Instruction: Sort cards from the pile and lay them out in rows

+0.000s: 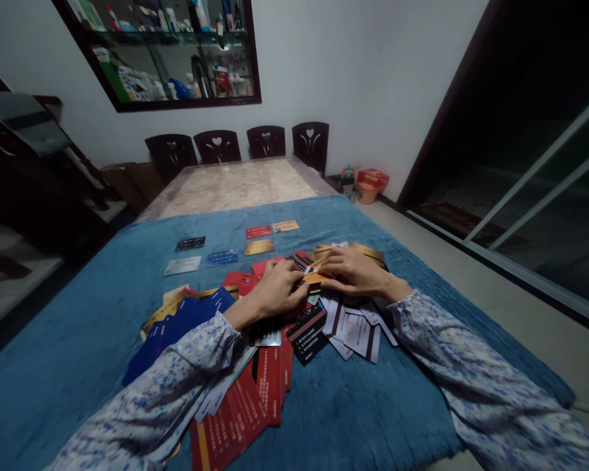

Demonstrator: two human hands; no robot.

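My left hand (273, 292) and my right hand (356, 272) meet over a heap of plastic cards. Between their fingertips is a small yellow-orange card (315, 279), gripped from both sides; whether more cards lie under it I cannot tell. Red cards (269, 379) fan out below my left wrist, and dark blue cards (179, 327) lie left of it. A black card (308, 333) with a brown stripe lies below the hands. Beneath my right wrist are white striped cards (358, 333); gold cards (368, 252) lie beyond that hand.
Farther off on the blue cloth (88, 307), single cards lie apart: black (190, 243), silver (182, 265), blue (222, 258), gold (259, 246), red (258, 231) and yellow (285, 226). Several dark chairs (216, 145) stand behind the table (235, 183). An orange bucket (367, 191) stands on the floor.
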